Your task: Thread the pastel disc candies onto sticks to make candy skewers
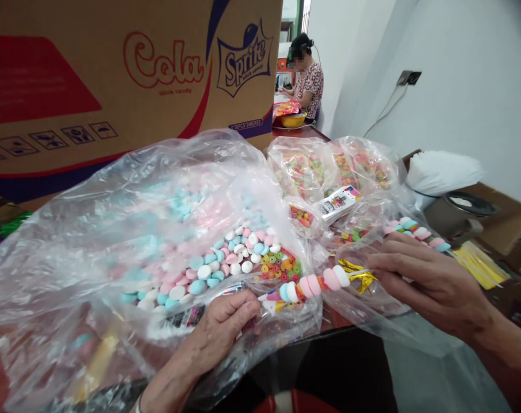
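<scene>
A candy skewer [311, 285] of pink, white and blue marshmallows with red gummy pieces between them is stretched between my two hands. My left hand [232, 314] is closed, thumb and fingers pinching its left end, beside a small colourful printed piece [274, 304]. My right hand [428, 281] pinches the bare white stick at the other end. Loose marshmallows [206, 272] lie in a large clear plastic bag [92, 229] beyond my left hand, beside a heap of ring gummies [282, 267]. Gold twist ties [357, 278] lie behind the stick.
More marshmallow skewers [419, 234] lie behind my right hand. Bags of ring gummies [303, 172] and printed packets [340, 203] are further back. A large cardboard box [157, 74] stands at back left. Yellow strips [479, 264] are at right. Another person [310, 86] sits in the background.
</scene>
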`<control>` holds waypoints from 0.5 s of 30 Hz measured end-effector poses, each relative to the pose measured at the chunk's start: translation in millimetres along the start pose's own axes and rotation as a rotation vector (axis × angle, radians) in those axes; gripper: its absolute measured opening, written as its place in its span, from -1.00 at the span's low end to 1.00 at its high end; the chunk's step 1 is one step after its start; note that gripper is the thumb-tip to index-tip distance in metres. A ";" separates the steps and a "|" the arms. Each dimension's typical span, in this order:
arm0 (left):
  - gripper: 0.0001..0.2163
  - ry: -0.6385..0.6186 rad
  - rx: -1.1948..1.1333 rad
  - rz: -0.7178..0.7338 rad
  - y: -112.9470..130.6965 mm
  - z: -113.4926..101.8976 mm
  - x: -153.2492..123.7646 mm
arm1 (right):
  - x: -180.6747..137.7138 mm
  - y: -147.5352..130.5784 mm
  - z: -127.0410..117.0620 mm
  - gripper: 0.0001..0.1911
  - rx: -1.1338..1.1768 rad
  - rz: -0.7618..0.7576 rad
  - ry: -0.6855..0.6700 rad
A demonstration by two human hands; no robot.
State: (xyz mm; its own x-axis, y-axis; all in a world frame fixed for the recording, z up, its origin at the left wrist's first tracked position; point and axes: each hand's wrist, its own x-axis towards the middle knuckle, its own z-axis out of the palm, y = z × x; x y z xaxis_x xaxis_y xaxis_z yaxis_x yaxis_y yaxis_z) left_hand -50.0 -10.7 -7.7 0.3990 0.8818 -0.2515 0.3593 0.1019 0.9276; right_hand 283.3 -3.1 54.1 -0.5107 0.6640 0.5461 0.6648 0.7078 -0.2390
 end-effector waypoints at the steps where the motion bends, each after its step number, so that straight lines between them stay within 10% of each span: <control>1: -0.63 -0.016 0.025 0.004 0.2 -0.3 -0.5 | 0.2 0.1 -0.6 -0.86 -0.001 0.003 -0.003; 15: -0.62 -0.074 -0.056 0.026 -2.7 -1.4 0.2 | -6.3 -1.3 3.7 -0.85 0.084 0.224 0.053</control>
State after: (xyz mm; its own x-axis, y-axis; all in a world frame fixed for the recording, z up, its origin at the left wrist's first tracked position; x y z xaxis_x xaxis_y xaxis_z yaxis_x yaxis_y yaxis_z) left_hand -52.1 -10.1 -9.9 0.4694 0.8484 -0.2449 0.3010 0.1070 0.9476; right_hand 283.7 -7.3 48.0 -0.3249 0.7948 0.5126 0.7097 0.5632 -0.4232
